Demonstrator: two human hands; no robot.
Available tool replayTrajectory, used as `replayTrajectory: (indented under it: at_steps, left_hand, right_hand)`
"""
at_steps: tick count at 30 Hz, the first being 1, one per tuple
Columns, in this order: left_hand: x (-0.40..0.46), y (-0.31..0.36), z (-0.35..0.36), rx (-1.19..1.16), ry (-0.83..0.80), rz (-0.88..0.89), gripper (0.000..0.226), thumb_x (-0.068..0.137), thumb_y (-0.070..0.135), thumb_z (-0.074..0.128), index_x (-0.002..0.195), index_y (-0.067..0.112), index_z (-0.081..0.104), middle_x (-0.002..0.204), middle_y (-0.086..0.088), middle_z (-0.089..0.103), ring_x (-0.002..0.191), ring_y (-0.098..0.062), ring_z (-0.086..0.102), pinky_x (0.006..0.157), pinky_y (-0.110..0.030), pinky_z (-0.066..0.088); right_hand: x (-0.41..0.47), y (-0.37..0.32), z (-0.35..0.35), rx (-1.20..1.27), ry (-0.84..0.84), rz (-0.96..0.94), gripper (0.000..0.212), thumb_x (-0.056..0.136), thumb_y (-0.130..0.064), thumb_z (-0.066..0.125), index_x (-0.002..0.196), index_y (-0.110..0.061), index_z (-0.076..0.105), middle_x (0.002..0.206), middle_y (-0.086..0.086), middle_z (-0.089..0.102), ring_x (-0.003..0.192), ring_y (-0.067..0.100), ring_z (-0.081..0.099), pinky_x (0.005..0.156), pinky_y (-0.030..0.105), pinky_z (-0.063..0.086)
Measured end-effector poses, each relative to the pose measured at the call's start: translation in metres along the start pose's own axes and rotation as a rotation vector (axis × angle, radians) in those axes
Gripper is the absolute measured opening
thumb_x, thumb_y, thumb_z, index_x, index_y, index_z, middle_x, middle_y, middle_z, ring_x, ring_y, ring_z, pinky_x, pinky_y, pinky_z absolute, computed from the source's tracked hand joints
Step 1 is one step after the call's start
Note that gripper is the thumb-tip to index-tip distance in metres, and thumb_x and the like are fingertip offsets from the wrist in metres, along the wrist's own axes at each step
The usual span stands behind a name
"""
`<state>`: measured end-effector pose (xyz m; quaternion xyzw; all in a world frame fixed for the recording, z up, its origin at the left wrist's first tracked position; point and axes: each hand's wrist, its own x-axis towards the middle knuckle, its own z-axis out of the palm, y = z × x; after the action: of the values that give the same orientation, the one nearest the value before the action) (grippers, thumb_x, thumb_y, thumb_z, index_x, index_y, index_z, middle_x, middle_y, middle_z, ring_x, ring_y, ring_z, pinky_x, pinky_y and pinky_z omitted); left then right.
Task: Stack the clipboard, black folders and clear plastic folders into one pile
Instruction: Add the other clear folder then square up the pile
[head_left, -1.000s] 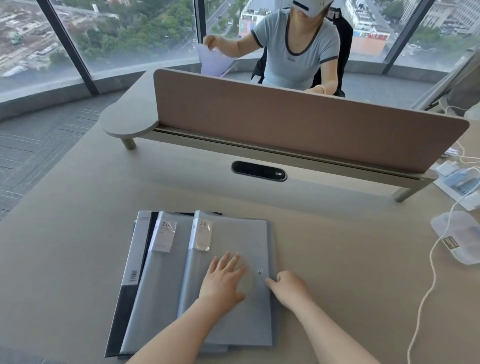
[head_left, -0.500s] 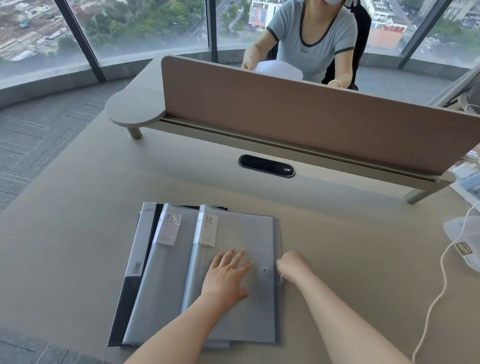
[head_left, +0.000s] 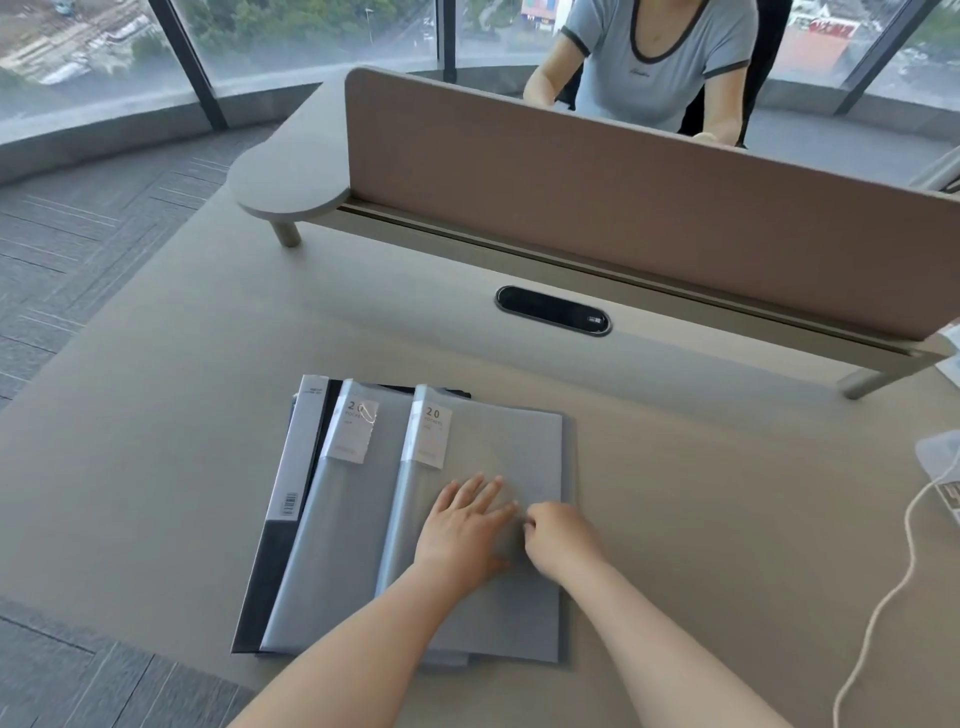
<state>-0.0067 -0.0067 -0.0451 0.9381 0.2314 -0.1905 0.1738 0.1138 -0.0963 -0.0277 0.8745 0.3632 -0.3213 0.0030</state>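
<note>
A fanned pile of folders lies near the desk's front edge. The top clear plastic folder (head_left: 498, 447) has a "20 pockets" label. A second clear folder (head_left: 343, 499) peeks out to its left. Beneath them a black folder (head_left: 270, 566) with a grey barcode strip shows at the far left. No clipboard can be made out. My left hand (head_left: 462, 525) rests flat, fingers spread, on the top folder. My right hand (head_left: 558, 535) sits curled on the same folder by its right side, fingertips pinched at the cover; what they hold is hidden.
A brown divider panel (head_left: 623, 208) crosses the desk, with a black cable port (head_left: 553, 310) before it. Another person sits behind it. A white cable (head_left: 893, 587) and clear plastic packaging (head_left: 943, 457) lie at the right. The desk edge drops to carpet at the left.
My right hand has slid left from the folder's right edge onto its cover, up against my left hand. The view has tilted downward. The pile has stayed put.
</note>
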Motion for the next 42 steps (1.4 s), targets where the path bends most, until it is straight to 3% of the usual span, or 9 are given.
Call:
replayTrajectory:
  at_steps: [5, 11, 22, 27, 30, 34, 37, 39, 42]
  left_hand:
    - [-0.001, 0.001, -0.002, 0.030, -0.016, -0.002, 0.077, 0.092, 0.052, 0.059, 0.157, 0.039, 0.021, 0.170, 0.004, 0.000, 0.156, -0.020, -0.003, 0.126, -0.042, -0.002]
    - [-0.001, 0.001, -0.002, 0.030, -0.011, 0.003, 0.077, 0.092, 0.052, 0.059, 0.157, 0.040, 0.021, 0.170, 0.004, 0.001, 0.156, -0.020, -0.003, 0.126, -0.042, -0.002]
    - [0.000, 0.005, -0.001, 0.001, -0.014, -0.015, 0.077, 0.091, 0.048, 0.062, 0.157, 0.039, 0.022, 0.170, 0.004, 0.001, 0.156, -0.020, -0.004, 0.125, -0.041, -0.005]
    - [0.000, 0.004, 0.000, -0.004, -0.021, -0.023, 0.077, 0.091, 0.047, 0.063, 0.156, 0.039, 0.023, 0.170, 0.004, 0.001, 0.157, -0.020, -0.004, 0.124, -0.041, -0.006]
    - [-0.001, 0.004, 0.000, 0.008, -0.028, -0.030, 0.076, 0.091, 0.049, 0.062, 0.156, 0.038, 0.024, 0.170, 0.003, 0.001, 0.157, -0.021, -0.004, 0.125, -0.042, -0.005]
    - [-0.007, 0.002, -0.008, 0.012, 0.037, -0.141, 0.070, 0.091, 0.048, 0.060, 0.153, 0.031, 0.032, 0.170, -0.001, 0.005, 0.156, -0.026, -0.002, 0.125, -0.046, -0.003]
    - [-0.018, -0.010, -0.012, -0.091, 0.212, -0.293, 0.071, 0.087, 0.044, 0.066, 0.150, 0.025, 0.038, 0.167, -0.006, 0.018, 0.156, -0.029, 0.009, 0.124, -0.046, 0.008]
    - [-0.025, -0.020, -0.017, -0.161, 0.332, -0.400, 0.076, 0.081, 0.040, 0.073, 0.149, 0.022, 0.042, 0.162, -0.008, 0.031, 0.151, -0.032, 0.025, 0.118, -0.045, 0.023]
    - [-0.034, -0.031, -0.025, -0.249, 0.348, -0.562, 0.077, 0.085, 0.044, 0.070, 0.151, 0.020, 0.037, 0.151, -0.007, 0.039, 0.137, -0.030, 0.039, 0.104, -0.038, 0.038]
  right_hand:
    - [-0.017, 0.024, 0.009, 0.115, -0.005, 0.091, 0.033, 0.092, -0.022, 0.045, 0.060, -0.017, 0.046, 0.098, 0.015, 0.071, 0.087, 0.034, 0.062, 0.063, 0.031, 0.036]
    - [-0.014, 0.046, -0.001, 0.260, 0.016, 0.263, 0.027, 0.085, -0.017, 0.049, 0.059, -0.015, 0.052, 0.061, 0.000, 0.054, 0.071, 0.029, 0.054, 0.057, 0.029, 0.036]
    - [0.031, 0.021, -0.019, 0.293, 0.048, 0.217, 0.024, 0.090, -0.024, 0.047, 0.072, -0.016, 0.060, 0.091, 0.011, 0.072, 0.089, 0.030, 0.066, 0.067, 0.028, 0.041]
    - [0.034, 0.016, -0.010, 0.357, 0.046, 0.171, 0.030, 0.090, -0.030, 0.053, 0.063, -0.018, 0.053, 0.080, 0.005, 0.074, 0.082, 0.027, 0.068, 0.072, 0.031, 0.050]
    - [0.028, 0.022, -0.010, 0.480, 0.110, 0.177, 0.019, 0.092, -0.030, 0.055, 0.078, -0.018, 0.058, 0.072, -0.003, 0.064, 0.074, 0.023, 0.058, 0.066, 0.030, 0.042]
    - [0.015, 0.042, -0.011, 0.537, 0.254, 0.299, 0.020, 0.094, -0.022, 0.048, 0.102, -0.013, 0.064, 0.094, 0.004, 0.066, 0.084, 0.026, 0.058, 0.068, 0.029, 0.037]
    - [0.003, 0.055, -0.004, 0.505, 0.256, 0.360, 0.027, 0.093, -0.014, 0.044, 0.105, -0.012, 0.068, 0.102, 0.009, 0.071, 0.096, 0.030, 0.064, 0.069, 0.027, 0.036]
    - [-0.005, 0.056, -0.002, 0.496, 0.241, 0.362, 0.027, 0.089, -0.011, 0.043, 0.090, -0.016, 0.070, 0.084, 0.008, 0.068, 0.081, 0.030, 0.062, 0.062, 0.028, 0.036]
    - [-0.015, 0.049, -0.003, 0.520, 0.193, 0.374, 0.033, 0.081, -0.004, 0.043, 0.053, -0.021, 0.040, 0.053, 0.000, 0.041, 0.057, 0.025, 0.036, 0.047, 0.030, 0.022]
